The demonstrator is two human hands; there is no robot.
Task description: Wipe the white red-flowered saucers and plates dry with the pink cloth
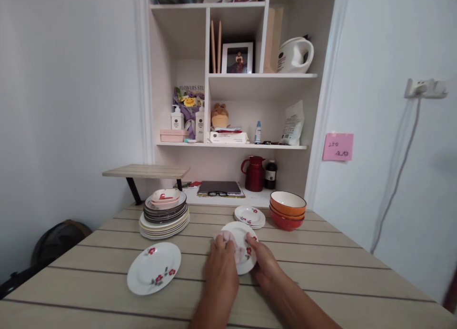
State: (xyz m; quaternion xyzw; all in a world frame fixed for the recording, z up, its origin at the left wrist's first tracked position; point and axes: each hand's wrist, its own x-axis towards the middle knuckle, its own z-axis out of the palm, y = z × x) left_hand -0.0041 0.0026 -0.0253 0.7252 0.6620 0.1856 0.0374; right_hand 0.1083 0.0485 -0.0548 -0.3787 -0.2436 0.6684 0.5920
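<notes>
We held a small white plate (244, 234) with red flowers in front of us, above the near middle of the table (332, 276). Our right hand (267, 263) was closed on its right edge, thumb on the upper face and the other fingers mostly hidden below. Our left hand (222, 260) had its fingers bent over a pale pink cloth (228, 234), pressed against the plate's left part. We could not tell whether the plate's underside touched the table.

To the left, we had a larger flowered plate (152, 268) lying flat by itself. Behind it stood a tall stack of dishes (165, 216), with pink dishes (165, 196) on top. Just beyond our hands sat a low pile of flowered plates (250, 215), and to its right, nested bowls (287, 212), orange above red.
</notes>
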